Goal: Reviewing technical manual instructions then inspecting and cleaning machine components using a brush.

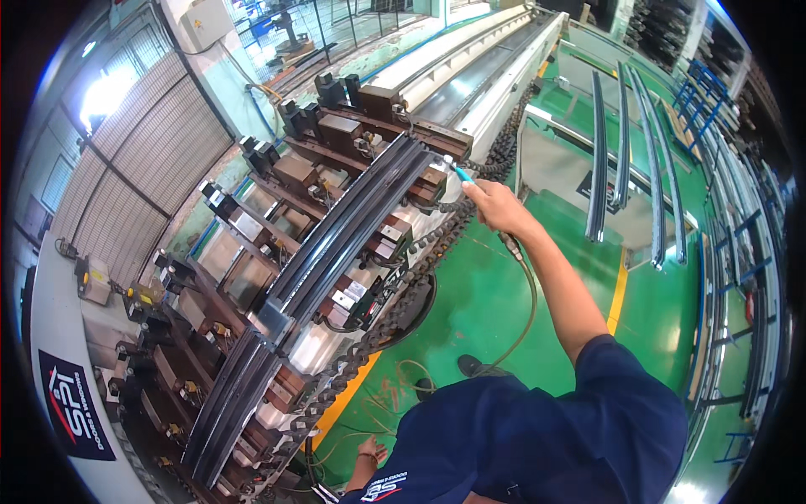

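My right hand [502, 207] is stretched forward over the machine's right edge, closed around a teal air blow gun [462, 174] with a pale tip. From below that hand a thin air hose [533, 296] curves down towards the floor. The gun's tip is close to the far end of a long dark grooved profile [357, 214] clamped on the machine. A second dark profile [228, 412] lies in line with it, nearer me. My left hand [372, 451] hangs low beside my body, fingers apart, with nothing in it.
Brown clamp blocks [295, 175] line the machine bed, and a black cable chain [411, 277] runs along its right side. Several long profiles [598, 160] rest on a stand at the right. Loose hose [403, 382] lies on the green floor [470, 311] near my shoes.
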A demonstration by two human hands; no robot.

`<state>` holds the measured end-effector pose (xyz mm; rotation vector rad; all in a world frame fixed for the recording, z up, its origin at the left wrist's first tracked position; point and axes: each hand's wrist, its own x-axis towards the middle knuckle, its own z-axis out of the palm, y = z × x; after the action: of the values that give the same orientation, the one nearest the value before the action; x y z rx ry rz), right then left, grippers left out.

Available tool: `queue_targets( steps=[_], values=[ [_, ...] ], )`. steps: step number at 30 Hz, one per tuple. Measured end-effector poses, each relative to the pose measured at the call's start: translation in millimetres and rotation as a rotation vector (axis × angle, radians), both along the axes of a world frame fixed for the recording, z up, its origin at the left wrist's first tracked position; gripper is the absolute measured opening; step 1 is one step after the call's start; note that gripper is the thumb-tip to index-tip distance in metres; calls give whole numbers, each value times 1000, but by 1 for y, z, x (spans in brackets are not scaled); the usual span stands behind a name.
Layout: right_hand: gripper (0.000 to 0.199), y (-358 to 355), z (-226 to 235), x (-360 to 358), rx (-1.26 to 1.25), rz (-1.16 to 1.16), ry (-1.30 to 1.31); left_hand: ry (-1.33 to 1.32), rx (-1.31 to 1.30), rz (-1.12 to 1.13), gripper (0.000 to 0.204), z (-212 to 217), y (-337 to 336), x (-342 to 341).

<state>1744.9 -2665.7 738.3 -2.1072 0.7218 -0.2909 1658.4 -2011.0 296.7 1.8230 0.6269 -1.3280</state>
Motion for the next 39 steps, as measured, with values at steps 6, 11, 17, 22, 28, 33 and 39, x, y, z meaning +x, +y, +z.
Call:
queue_targets(
  steps=[6, 11, 17, 22, 28, 33, 39],
  values=[
    [54, -65, -8, -21, -7, -32, -21, -117, -61, 381, 48, -2, -56, -56],
    [53, -138, -16, -28, -31, -106, -26, -190, -61, 216, 47, 0, -115, -75],
    [54, -190, -42, 37, 296, 21, -145, -175, -110, 458, 50, 35, -195, -63],
    [55, -213, -41, 86, 268, 37, -157, -231, -64, 634, 54, 66, -189, -78],
    [59, -240, -43, 144, 243, 75, -185, -216, -49, 810, 55, 72, -180, -143],
    [59, -247, -40, 157, 199, 143, -184, -202, -41, 819, 52, 69, -185, -163],
    [59, -219, -18, 127, 224, 264, -121, -173, -41, 833, 49, 61, -196, -178]
  ],
)
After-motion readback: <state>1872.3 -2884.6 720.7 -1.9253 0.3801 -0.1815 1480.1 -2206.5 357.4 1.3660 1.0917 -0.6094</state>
